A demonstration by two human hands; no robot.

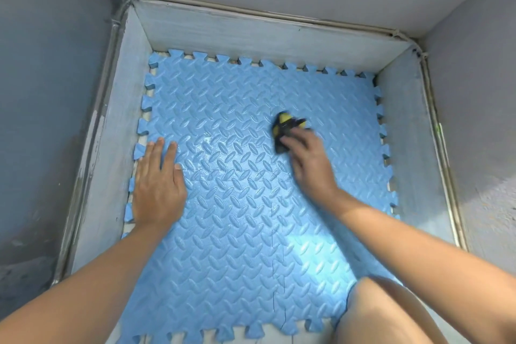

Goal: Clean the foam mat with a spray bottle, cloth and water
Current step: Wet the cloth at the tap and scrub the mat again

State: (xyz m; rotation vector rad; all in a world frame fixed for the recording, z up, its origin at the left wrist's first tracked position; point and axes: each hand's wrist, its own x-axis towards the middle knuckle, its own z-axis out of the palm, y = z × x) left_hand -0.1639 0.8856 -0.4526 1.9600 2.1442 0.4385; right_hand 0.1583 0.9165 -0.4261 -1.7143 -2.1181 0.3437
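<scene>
One foam mat (237, 109) in basin (251, 33): left hand (157, 187) flat, right hand (310, 162) clutching cloth (284, 126).

Blue foam mat (237, 232), diamond-plate texture, jigsaw edges, seams between tiles. Left hand (159, 190) flat on mat near its left edge, fingers straight. Right hand (310, 162) on mat's right half, toward far edge, fingers curled over black-and-yellow cloth (284, 128); cloth bunched, touching mat, slightly blurred. Bare knee (385, 313) over mat's near right corner. Low grey curb (265, 33) borders mat's left, far, right sides.
</scene>
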